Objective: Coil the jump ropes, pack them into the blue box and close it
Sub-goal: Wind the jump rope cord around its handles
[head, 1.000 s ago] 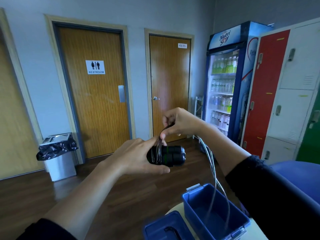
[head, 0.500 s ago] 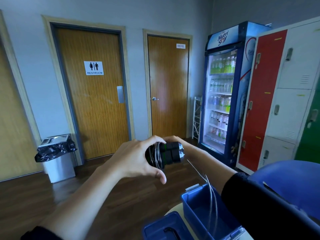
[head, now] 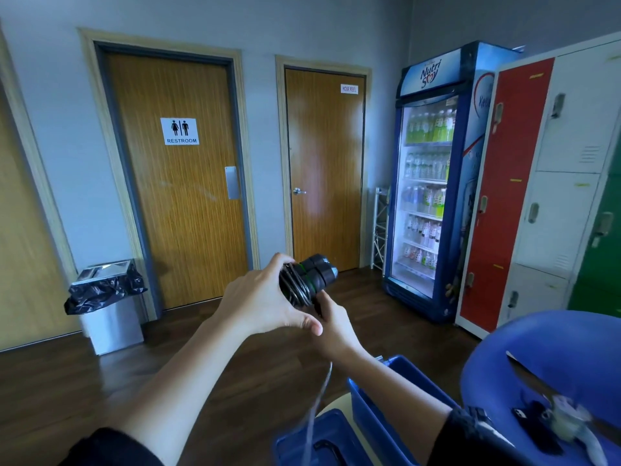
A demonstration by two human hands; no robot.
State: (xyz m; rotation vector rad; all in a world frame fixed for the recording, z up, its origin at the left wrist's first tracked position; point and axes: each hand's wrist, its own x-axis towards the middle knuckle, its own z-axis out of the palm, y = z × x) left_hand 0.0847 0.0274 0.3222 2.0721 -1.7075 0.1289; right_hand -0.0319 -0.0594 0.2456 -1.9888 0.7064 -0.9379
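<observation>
My left hand (head: 265, 304) grips the two black jump rope handles (head: 316, 274), held side by side in mid-air with thin grey rope wound around them. Just below the handles, my right hand (head: 331, 326) pinches the rope. The loose rope (head: 319, 398) hangs down from it toward the box lid. The open blue box (head: 379, 398) stands on a small round table at the lower right, partly hidden by my right arm. Its blue lid (head: 322, 442) with a black handle lies beside it to the left.
A blue chair (head: 551, 364) with small dark items on its seat stands at the right. Ahead are two wooden doors, a drinks fridge (head: 433, 183) and lockers (head: 551, 183). A lined bin (head: 107, 297) stands at the left wall on the dark wooden floor.
My right hand has gone from above the handles, round behind them, to below them, drawing the rope around. The hanging loop has become shorter. The handles tilted upward a little.
</observation>
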